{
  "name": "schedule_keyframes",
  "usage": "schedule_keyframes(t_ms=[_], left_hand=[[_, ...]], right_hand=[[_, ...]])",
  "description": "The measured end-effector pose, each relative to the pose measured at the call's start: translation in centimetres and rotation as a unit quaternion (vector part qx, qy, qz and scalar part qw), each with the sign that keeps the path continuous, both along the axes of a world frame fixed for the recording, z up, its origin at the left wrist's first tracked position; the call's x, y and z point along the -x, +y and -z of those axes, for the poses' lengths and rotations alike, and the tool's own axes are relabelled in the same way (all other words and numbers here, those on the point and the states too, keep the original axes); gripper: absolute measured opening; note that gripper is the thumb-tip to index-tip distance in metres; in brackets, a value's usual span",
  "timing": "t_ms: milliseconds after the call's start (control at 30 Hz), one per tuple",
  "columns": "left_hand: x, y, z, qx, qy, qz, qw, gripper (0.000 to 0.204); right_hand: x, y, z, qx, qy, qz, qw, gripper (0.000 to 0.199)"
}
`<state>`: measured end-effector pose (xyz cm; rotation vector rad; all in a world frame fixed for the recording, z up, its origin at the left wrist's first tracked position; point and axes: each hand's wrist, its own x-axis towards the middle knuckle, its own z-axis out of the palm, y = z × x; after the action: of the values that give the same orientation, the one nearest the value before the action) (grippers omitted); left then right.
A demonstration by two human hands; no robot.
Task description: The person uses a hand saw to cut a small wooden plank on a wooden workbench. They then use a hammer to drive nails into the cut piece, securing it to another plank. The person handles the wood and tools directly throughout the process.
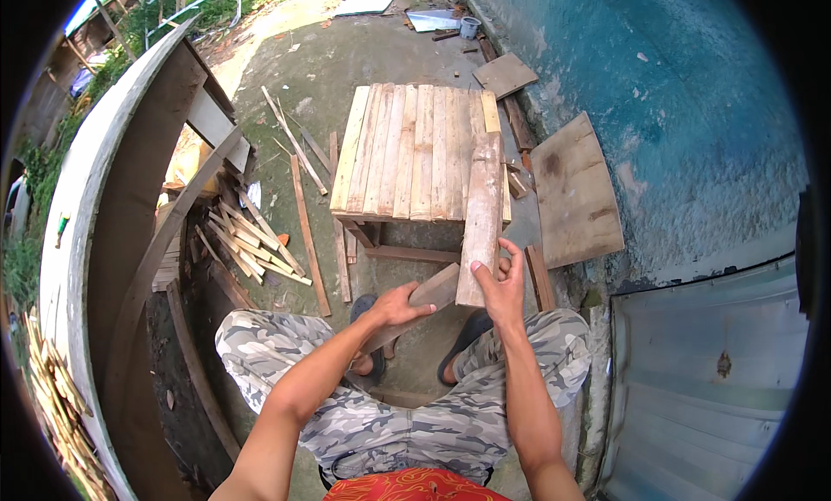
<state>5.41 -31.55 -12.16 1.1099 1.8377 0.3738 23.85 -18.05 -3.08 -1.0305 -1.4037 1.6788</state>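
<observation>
Between my knees, my left hand (398,305) is closed around a greyish-brown wooden board (434,287) that slants up toward the right. My right hand (502,286) grips the near end of a wider, weathered wooden plank (481,214), thumb on its face and fingers along its right edge. This plank points away from me, and its far part overlaps the right side of a low slatted wooden table (402,155). Whether the plank rests on the slats, I cannot tell. The near ends of the two boards lie close together. The left board's lower end is partly hidden behind my hand and forearm.
Thin wooden strips (251,241) lie heaped at the left, beside long battens (310,237) on the concrete floor. A large curved-looking panel (130,138) stands further left. Plywood (576,189) leans by the blue wall (692,129) at the right. A small bucket (469,28) stands far back.
</observation>
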Motion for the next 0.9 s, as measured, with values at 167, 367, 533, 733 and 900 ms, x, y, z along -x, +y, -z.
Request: schedule_keyframes(t_ms=[167,367,533,733,900], left_hand=[[-2.8,2.6,6.1,-0.003,0.068,0.122,0.990,0.075],[-0.8,2.5,2.1,-0.109,0.033,-0.096,0.989,0.052],[6.1,-3.4,-11.8,-0.305,0.009,-0.450,0.839,0.041],[9.6,-14.2,-28.0,-0.340,-0.062,-0.529,0.775,0.084],[13.1,-23.7,-32.3,-0.570,-0.064,-0.569,0.590,0.061]], right_hand=[[0.5,1.4,-0.3,-0.003,0.032,-0.006,0.999,0.064],[1.2,-0.6,-2.0,-0.048,-0.025,-0.082,0.995,0.063],[5.3,-3.9,-5.4,-0.043,0.049,-0.230,0.971,0.062],[14.9,-13.8,-13.7,-0.031,0.213,-0.431,0.876,0.060],[24.2,-20.4,-21.9,-0.130,0.142,-0.599,0.777,0.041]])
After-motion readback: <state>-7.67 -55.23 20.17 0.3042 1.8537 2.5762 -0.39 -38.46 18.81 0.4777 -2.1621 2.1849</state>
